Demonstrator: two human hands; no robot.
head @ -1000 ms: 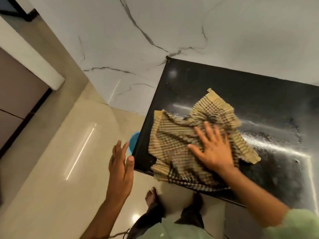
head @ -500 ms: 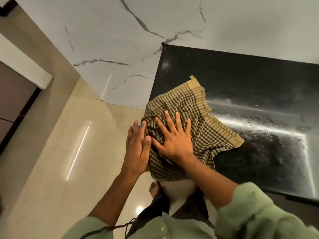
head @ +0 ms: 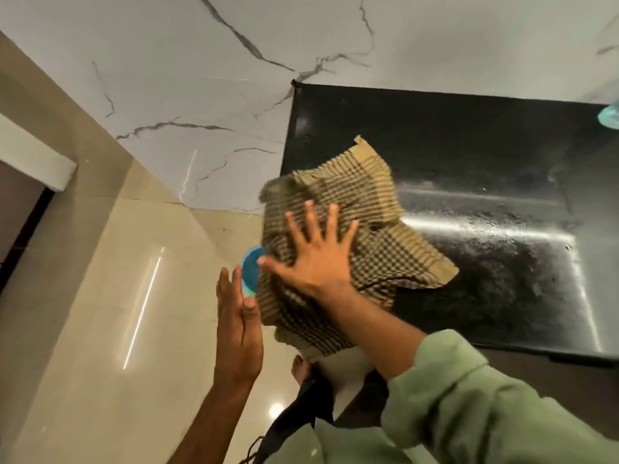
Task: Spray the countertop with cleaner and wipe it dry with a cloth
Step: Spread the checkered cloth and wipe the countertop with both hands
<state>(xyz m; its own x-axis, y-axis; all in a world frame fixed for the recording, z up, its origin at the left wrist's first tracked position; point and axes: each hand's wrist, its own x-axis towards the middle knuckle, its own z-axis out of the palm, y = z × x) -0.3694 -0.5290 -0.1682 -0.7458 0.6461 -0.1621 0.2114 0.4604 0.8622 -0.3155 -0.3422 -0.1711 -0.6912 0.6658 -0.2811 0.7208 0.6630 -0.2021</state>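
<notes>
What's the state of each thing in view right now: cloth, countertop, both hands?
checked cloth: crumpled, spread on the countertop's left end, part hanging over the edge.
black countertop: wet and streaky to the right of the cloth.
right hand: flat, fingers splayed, pressing on the cloth.
left hand: open, empty, held edge-on beside the counter's end, off the cloth.
blue object: partly hidden below the counter edge; cannot tell what.

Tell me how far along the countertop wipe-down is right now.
Done: spraying, judging by the wet sheen and droplets across the black countertop. In hand: the right hand presses flat, fingers spread, on the checked cloth at the counter's left edge, where the cloth overhangs. The left hand is open beside that edge, holding nothing. Left: the wet, streaked stretch to the right of the cloth.
</notes>
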